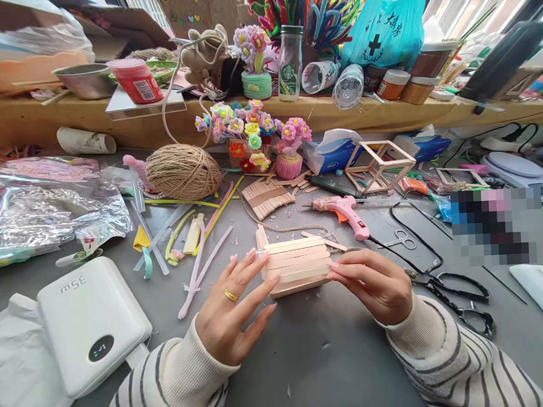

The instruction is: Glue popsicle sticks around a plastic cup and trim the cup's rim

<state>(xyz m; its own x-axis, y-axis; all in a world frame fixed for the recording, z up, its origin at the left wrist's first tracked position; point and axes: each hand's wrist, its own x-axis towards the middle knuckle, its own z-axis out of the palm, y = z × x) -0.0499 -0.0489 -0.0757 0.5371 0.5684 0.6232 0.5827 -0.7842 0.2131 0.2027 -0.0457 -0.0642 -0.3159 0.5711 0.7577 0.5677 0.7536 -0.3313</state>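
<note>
A small box-like piece made of wooden craft sticks (297, 260) stands on the grey table in front of me, its sticks laid side by side. My left hand (235, 302), with a gold ring, has its fingers spread, and the fingertips touch the left end of the sticks. At the right end, my right hand (374, 281) pinches the tip of a craft stick between thumb and fingers. Behind the piece lie a pink hot glue gun (342, 215) and a banded bundle of craft sticks (267, 197). A few loose sticks rest just beyond it.
Black-handled scissors (458, 297) lie right of my right hand. A white power bank (94, 325) sits at left. Behind are a ball of twine (183, 171), fuzzy-wire flowers (245, 132) and a wooden stick frame (379, 164). A crowded shelf (158, 124) runs along the back.
</note>
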